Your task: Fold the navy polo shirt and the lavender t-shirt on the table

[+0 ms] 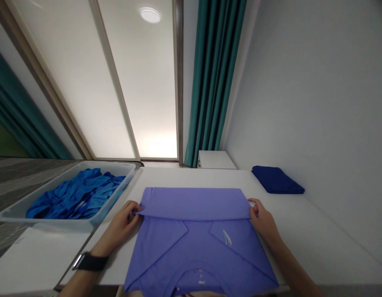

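Note:
A purple shirt [197,243] lies on the white table with its collar toward me and its sleeves folded inward. Its far part is folded over into a flat band across the top. My left hand [128,218] pinches the left end of the band's edge. At the right end, my right hand [261,216] has its thumb and fingers closed on the same edge. A small white logo shows on the right side of the chest.
A translucent bin [112,201] of crumpled blue clothes [79,194] stands at the left. A folded dark blue cloth [277,180] lies at the back right by the wall. Behind the table [191,175] are a white cabinet [216,160] and a teal curtain [214,78].

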Motion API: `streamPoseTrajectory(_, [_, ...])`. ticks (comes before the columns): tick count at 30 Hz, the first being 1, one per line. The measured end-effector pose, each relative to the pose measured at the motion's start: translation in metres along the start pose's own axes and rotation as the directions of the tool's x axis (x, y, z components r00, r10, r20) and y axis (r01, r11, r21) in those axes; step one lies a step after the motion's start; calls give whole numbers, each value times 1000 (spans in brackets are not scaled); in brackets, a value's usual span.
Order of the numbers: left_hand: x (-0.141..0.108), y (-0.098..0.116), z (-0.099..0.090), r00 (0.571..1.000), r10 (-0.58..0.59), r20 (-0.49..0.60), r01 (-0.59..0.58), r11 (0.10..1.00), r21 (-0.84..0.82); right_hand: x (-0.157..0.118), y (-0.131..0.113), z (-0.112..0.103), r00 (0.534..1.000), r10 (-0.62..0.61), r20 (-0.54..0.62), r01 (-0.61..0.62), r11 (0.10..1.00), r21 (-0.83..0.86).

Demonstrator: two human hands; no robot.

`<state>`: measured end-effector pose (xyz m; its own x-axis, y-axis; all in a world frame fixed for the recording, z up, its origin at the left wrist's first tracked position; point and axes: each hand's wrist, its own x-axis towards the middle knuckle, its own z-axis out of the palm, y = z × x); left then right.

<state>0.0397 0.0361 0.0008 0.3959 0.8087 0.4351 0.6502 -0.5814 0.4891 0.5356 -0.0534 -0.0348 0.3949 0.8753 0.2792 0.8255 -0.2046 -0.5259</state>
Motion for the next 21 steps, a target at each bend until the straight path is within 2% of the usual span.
streamPoseTrajectory(7, [-1, 4, -2, 999, 24, 29, -23, 999, -36, 1, 3, 1, 1000, -12, -25, 12, 1000, 13])
streamPoseTrajectory(13, [-2, 5, -4, 991, 25, 131, -29, 999, 31, 2, 13, 6, 996, -88, 27, 90, 992, -87])
streamPoseTrajectory(17, [0, 7, -5, 992, 30, 119, -37, 998, 58, 2, 16, 8, 992, -123, 17, 124, 983, -133])
streamPoseTrajectory(21, [0, 5, -3, 994, 3, 109, -14, 994, 104, 3, 18, 7, 996, -85, 36, 89, 987, -138])
